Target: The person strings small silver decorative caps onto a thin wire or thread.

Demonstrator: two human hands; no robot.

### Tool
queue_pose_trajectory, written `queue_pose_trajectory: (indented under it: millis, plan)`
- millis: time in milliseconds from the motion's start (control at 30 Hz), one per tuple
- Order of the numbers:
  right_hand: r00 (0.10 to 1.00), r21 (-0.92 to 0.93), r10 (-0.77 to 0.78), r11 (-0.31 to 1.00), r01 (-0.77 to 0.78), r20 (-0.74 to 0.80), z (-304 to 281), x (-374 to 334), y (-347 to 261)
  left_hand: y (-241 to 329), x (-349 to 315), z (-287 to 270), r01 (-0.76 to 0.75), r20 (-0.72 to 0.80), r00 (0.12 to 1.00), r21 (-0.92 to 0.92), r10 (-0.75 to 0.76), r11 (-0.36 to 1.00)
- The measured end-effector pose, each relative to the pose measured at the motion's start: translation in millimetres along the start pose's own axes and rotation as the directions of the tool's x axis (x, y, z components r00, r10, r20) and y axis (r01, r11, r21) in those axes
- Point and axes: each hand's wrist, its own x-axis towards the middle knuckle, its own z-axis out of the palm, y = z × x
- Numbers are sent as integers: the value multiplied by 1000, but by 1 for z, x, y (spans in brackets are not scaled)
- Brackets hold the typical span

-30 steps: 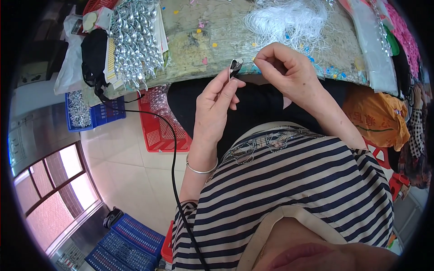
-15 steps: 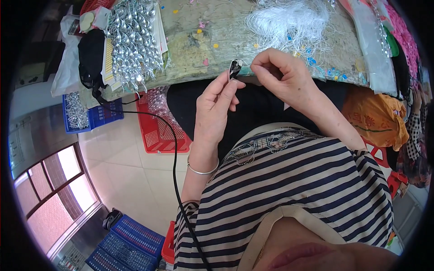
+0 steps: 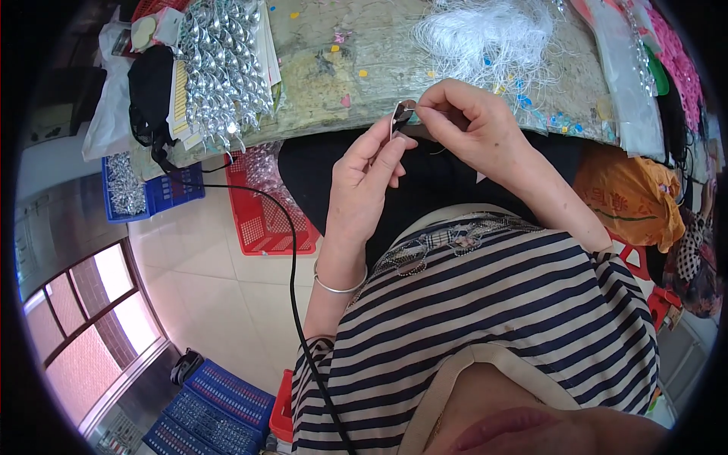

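My left hand (image 3: 367, 167) pinches a small shiny spoon-shaped metal piece (image 3: 403, 115) between thumb and fingers, its rounded end pointing up and away from me. Beside it, my right hand (image 3: 476, 125) is closed in a pinch at the piece's upper end. A thin light strand seems to run from the piece to those fingertips; it is too small to make out well. Both hands are just over the near edge of the worktable (image 3: 318, 98). Farther back on the table lies a loose heap of white thread (image 3: 485, 34).
Rows of silver twisted pieces (image 3: 227, 68) lie at the table's left, beside a black cloth item (image 3: 150, 95). Small coloured bits dot the tabletop. Below are a red basket (image 3: 262, 235), a blue basket (image 3: 174, 196) and an orange bag (image 3: 629, 199). A black cable (image 3: 294, 265) hangs past my left arm.
My right fingertips have come left to the metal piece, closing the small gap between them. The piece has turned slightly in my left hand.
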Motion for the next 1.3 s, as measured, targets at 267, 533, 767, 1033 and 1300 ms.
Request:
queue_pose_trajectory:
  millis: [267,533,767,1033,1300]
  plan:
    - [1000,-10,-10,1000,10,2,0,-3,-2,1,-4,3,-60,2,998,99,60,993]
    - [999,-4,-20,1000,20,-30,-3,-7,-12,4,-5,-2,-307,122,951,485,284,819]
    - [998,144,-53,988,49,29,-7,-7,1,4,-12,0,-376,174,924,574,340,727]
    - [949,410,256,857,-311,184,-9,-9,1,-13,-25,-13,-168,187,978,471,88,866]
    - [917,486,285,781,-392,281,-6,-12,2,-18,-19,-11,-217,216,966,362,145,906]
